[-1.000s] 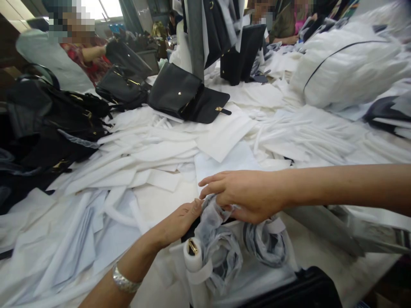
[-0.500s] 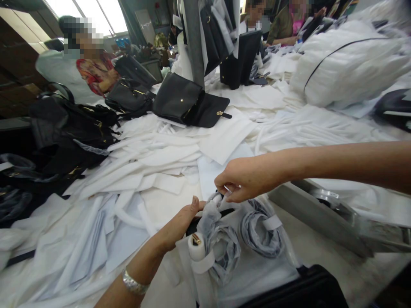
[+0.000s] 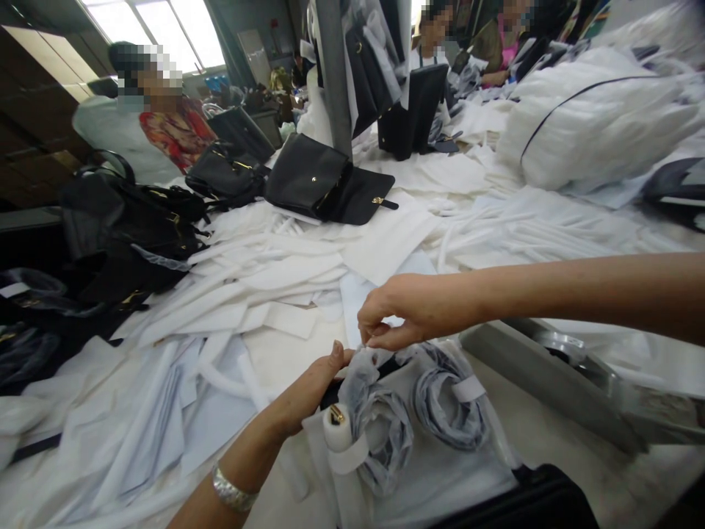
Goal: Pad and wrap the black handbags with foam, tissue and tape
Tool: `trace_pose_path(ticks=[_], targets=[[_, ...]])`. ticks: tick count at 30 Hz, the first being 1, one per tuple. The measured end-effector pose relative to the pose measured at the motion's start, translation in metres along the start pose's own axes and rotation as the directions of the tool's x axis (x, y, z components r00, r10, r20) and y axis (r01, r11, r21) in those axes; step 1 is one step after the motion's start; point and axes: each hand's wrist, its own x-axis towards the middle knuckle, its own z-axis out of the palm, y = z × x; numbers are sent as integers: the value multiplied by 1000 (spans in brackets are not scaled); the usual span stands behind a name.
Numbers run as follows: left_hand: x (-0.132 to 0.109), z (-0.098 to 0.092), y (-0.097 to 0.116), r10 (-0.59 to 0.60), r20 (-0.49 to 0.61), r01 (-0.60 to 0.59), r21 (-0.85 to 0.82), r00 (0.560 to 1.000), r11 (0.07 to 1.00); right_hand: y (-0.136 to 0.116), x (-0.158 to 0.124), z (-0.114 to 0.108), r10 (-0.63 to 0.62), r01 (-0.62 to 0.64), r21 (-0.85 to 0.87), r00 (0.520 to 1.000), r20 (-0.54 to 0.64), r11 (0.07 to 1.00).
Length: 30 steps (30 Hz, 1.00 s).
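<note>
A black bag (image 3: pixel 529 499) lies in front of me with a white sheet over its near face. On the sheet rest two coiled straps, a left coil (image 3: pixel 384 439) and a right coil (image 3: pixel 449 406), both wrapped in clear plastic and banded in white. A white foam tube (image 3: pixel 337 430) with a gold metal piece at its end stands by the left coil. My left hand (image 3: pixel 308 386) grips the bag's upper left edge, thumb up, its other fingers hidden behind. Thumb and fingers of my right hand (image 3: pixel 393 312) pinch the plastic wrapping (image 3: pixel 360 367) at the bag's top edge.
White foam sheets (image 3: pixel 264 272) and tubes cover much of the table. An open-flapped black bag (image 3: pixel 308 176) lies beyond, beside a grey post (image 3: pixel 335 81). More black bags (image 3: pixel 126 220) pile at left. A metal frame (image 3: pixel 551 389) is at right. Several people work in the background.
My right hand has moved slightly left and its fingertips have drawn closer together at the wrapping. My left hand keeps its place on the bag. The view has shifted slightly.
</note>
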Motion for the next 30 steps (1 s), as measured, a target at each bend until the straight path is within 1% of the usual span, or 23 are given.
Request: trace_pose_path(ticks=[2,4,6,7,8,9,10,11,13,16,18,20,22,23,24,25,26,27,28,29,30], targets=[[0,0,-1,-1,-3,1,-1,1000,1000,0,1,-1,63,-63,-13,998,13,998],[0,0,0,-1,-1,1,-3,1000,1000,-1,2,-4,187,-189,35,981,49,981],[0,1,2,-5,0,5,-6,1000,1000,-3,3,-10,302,-320,165,945,123,933],[0,2,3,-8,2,8,-8,1000,1000,-5,3,-14,337,-371,253,927,167,894],[0,3,4,-9,4,9,-12,1000,1000,-6,2,-17,351,-404,342,913,208,848],[0,4,4,-5,6,5,-16,1000,1000,-8,1,-21,354,-417,418,908,224,807],[0,4,4,-2,9,2,-22,1000,1000,-10,-1,-24,353,-411,469,912,211,781],[1,4,4,-1,8,1,-30,1000,1000,-12,-4,-27,348,-391,495,920,181,776],[3,3,2,-10,-12,10,-51,1000,999,-16,-11,-32,323,-333,472,940,105,816],[5,-2,1,-9,-68,3,-82,998,997,-23,-25,-32,289,-276,309,957,6,910],[4,-6,6,16,-84,-24,-96,996,995,-30,-35,-29,261,-241,170,960,-105,956],[0,-9,16,40,-80,-45,-57,996,997,-37,-43,-24,200,-190,67,945,-259,980],[-8,-8,28,83,-112,-74,85,990,994,-44,-51,-17,114,-120,9,907,-405,993],[-13,-5,34,131,-165,-99,190,978,977,-46,-55,-13,78,-91,-7,885,-459,996],[-19,0,40,201,-235,-125,304,951,944,-47,-58,-8,53,-70,-15,863,-502,997],[-25,7,44,289,-304,-145,418,908,897,-47,-62,-2,49,-63,-8,847,-529,998],[-32,15,48,387,-359,-161,522,849,838,-45,-66,5,64,-69,12,841,-537,998],[-39,24,50,477,-388,-167,611,789,774,-42,-71,13,96,-88,41,843,-529,995],[-45,34,50,550,-386,-168,686,740,708,-37,-75,21,132,-112,70,852,-506,991],[-52,44,48,610,-356,-172,751,708,638,-30,-79,29,154,-127,90,865,-478,988],[-57,53,45,650,-307,-176,804,696,568,-23,-84,38,148,-120,91,882,-447,989]])
